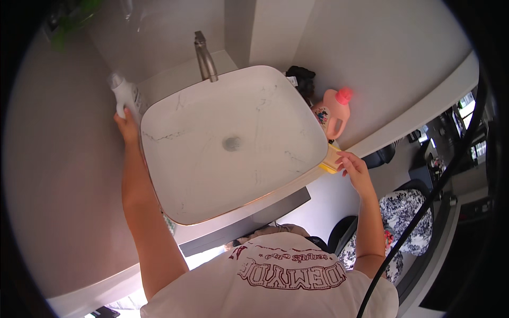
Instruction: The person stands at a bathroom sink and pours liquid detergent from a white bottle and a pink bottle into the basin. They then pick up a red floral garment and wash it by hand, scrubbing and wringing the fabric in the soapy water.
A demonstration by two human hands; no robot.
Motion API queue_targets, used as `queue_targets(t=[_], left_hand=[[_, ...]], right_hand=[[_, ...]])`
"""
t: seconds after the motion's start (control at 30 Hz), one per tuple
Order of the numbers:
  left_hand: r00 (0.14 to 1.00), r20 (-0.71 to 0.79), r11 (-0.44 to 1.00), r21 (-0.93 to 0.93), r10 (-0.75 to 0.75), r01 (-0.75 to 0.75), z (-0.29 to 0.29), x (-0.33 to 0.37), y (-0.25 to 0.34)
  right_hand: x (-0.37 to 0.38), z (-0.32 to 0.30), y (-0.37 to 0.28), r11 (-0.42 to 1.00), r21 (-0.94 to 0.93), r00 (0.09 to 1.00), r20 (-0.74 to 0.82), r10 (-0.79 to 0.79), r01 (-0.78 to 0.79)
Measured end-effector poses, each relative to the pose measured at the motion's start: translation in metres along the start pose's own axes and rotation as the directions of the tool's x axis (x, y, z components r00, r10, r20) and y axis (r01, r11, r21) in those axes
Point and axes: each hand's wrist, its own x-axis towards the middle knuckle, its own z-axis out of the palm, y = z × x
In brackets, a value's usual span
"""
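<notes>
At the basin's left side, my left hand [126,126] is closed around the lower handle of a white plastic bottle [127,95]. The bottle leans a little and its light cap is blurred. My right hand [354,168] is at the right front corner of the basin. Its thumb and fingers are closed at the edge of a small flat yellow thing with a tan top [330,159], on the counter beside the rim. What kind of thing it is I cannot make out. Between my arms sits the white marbled basin [185,169], with a round drain [232,143] in its floor.
A metal faucet [204,59] rises behind the basin. On the right stand a pink bottle with a handle [339,108] and a dark bundled item [302,82]. A black cable [419,217] crosses the right side. Patterned black-and-white fabric [405,217] shows at lower right.
</notes>
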Motion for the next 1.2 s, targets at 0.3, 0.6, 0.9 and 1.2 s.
queue_targets(t=[0.3, 0.6, 0.9, 1.2], left_hand=[[0.990, 0.085, 0.994, 0.012, -0.110, 0.109, 0.000, -0.007, -0.014], [0.995, 0.090, 0.949, 0.309, 0.036, -0.062, -0.029, -0.010, 0.001], [0.970, 0.222, 0.984, 0.124, 0.099, -0.129, -0.057, -0.087, 0.170], [0.913, 0.372, 0.985, -0.023, 0.168, -0.172, -0.082, -0.167, 0.292]], right_hand=[[0.048, -0.022, 0.027, 1.000, 0.006, 0.973, -0.231, 0.007, -0.006], [0.134, -0.021, 0.074, 0.994, -0.057, 0.863, -0.493, -0.107, 0.091], [0.159, -0.017, 0.085, 0.918, 0.301, 0.898, -0.425, -0.114, 0.259], [0.143, -0.019, 0.018, 0.851, 0.244, 0.819, -0.484, -0.309, 0.465]])
